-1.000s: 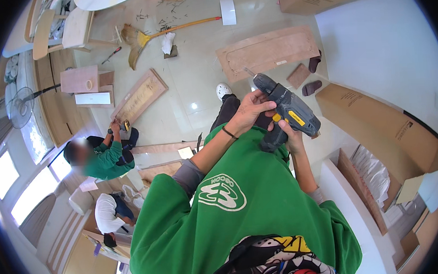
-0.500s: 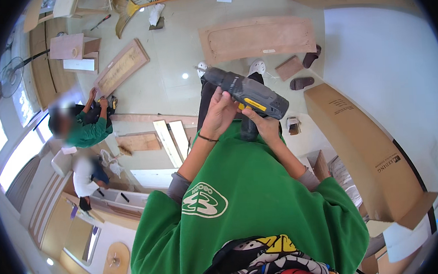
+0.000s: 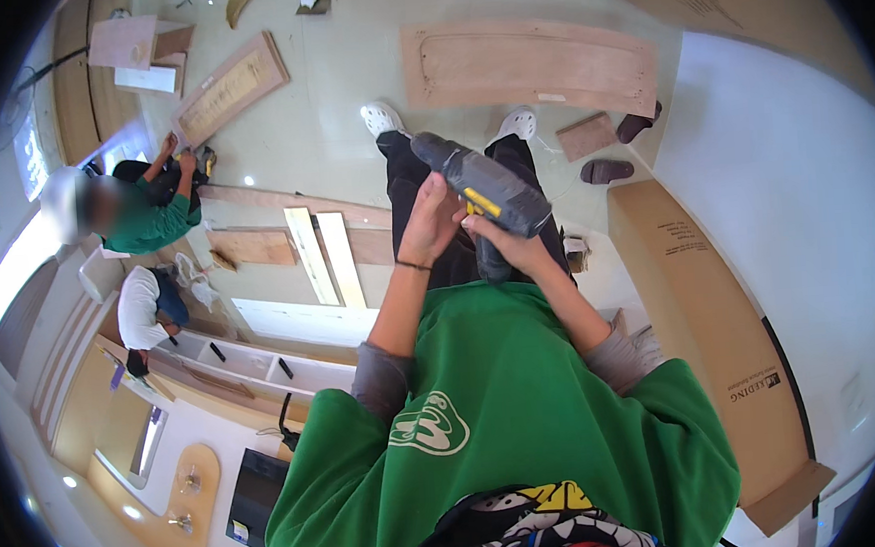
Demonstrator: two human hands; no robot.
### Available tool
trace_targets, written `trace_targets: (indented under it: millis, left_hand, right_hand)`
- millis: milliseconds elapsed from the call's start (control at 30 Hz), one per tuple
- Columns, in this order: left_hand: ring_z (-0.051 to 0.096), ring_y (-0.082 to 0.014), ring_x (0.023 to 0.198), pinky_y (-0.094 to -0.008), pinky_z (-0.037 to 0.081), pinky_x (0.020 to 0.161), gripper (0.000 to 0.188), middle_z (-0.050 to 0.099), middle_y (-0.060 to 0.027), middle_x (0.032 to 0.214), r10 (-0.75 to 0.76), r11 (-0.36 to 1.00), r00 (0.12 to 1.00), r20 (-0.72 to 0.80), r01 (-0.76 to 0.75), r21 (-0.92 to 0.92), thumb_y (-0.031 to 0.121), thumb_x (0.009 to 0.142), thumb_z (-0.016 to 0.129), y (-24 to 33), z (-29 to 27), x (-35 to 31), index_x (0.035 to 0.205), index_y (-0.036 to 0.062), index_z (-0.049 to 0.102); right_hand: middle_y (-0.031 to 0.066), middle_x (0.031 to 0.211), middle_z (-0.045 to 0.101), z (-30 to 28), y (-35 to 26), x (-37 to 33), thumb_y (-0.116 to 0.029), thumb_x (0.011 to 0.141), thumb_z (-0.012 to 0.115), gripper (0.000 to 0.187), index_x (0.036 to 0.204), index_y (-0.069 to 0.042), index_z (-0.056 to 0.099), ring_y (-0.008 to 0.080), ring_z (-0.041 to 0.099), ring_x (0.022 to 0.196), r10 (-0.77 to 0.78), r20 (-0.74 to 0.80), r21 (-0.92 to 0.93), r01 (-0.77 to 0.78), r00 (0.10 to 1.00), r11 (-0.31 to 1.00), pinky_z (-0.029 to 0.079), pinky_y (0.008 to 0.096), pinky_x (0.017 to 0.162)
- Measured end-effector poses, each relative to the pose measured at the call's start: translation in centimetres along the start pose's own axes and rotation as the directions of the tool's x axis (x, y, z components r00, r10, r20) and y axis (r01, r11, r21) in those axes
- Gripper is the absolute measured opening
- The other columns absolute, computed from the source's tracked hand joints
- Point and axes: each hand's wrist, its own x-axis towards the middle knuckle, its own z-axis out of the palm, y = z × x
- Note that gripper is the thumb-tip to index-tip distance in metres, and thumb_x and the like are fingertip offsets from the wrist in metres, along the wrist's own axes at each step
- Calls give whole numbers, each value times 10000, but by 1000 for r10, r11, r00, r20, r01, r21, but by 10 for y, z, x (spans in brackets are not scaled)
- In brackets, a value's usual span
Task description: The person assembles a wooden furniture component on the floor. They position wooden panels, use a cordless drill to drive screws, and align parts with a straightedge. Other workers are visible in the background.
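Note:
A black cordless drill (image 3: 495, 182) with a yellow patch on its side is held in front of my body, its chuck pointing up and left. My left hand (image 3: 430, 222) grips its side just behind the chuck, thumb up along the casing. At the rear, my right hand (image 3: 509, 245) is closed around the drill near the top of its handle. The handle's lower end hangs down between my forearms. Whether a bit sits in the chuck is hard to make out.
Beyond my feet lies a wide wooden panel (image 3: 530, 65). Pale boards (image 3: 325, 260) rest on the floor to the left, near a co-worker in a green shirt (image 3: 159, 222) and another in white (image 3: 140, 310). A long cardboard box (image 3: 706, 327) stands at right, by brown slippers (image 3: 607, 171).
The drill has turned slightly and its chuck is less plainly seen. Both hands keep hold of it. The view has shifted, and my feet show more fully, set further apart.

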Motion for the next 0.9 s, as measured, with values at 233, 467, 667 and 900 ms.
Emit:
trace_targets:
  millis: [233, 467, 667, 900]
  left_hand:
    - [536, -233, 1190, -423, 369, 1042, 662, 580, -124, 1295, -149, 947, 891, -428, 254, 198, 583, 984, 427, -1, -137, 100, 1340, 26, 468]
    - [554, -330, 1188, -389, 456, 969, 618, 574, -245, 1254, 310, 428, 837, -450, 300, 853, 330, 896, 658, -8, -328, 232, 1330, -48, 433]
    - [562, -395, 1163, -435, 463, 963, 803, 549, -321, 1228, 439, 223, 876, -200, 109, 969, 338, 718, 835, -8, -346, 309, 1287, -80, 453]
    - [661, -354, 983, -401, 530, 842, 746, 640, -255, 1105, 239, 387, 922, -304, 197, 901, 304, 684, 874, -6, -367, 325, 1193, -78, 485]
  right_hand:
    - [31, 843, 628, 7, 96, 94, -69, 898, 635, 106, 987, -14, 618, 112, 634, 720, 82, -348, -3, -88, 934, 996, 516, 267, 662]
    - [113, 1111, 684, 3, 159, 180, 5, 897, 586, 364, 1257, 28, 543, 125, 645, 747, 40, -419, -293, -177, 907, 940, 546, 277, 693]
    - [93, 975, 703, 18, 178, 223, -15, 850, 602, 386, 1230, 36, 558, 122, 651, 722, 82, -560, -51, -133, 824, 990, 527, 267, 664]
    - [97, 964, 701, 6, 194, 241, 0, 854, 600, 323, 1173, 43, 577, 125, 645, 688, 78, -536, -138, -179, 841, 974, 539, 269, 622]
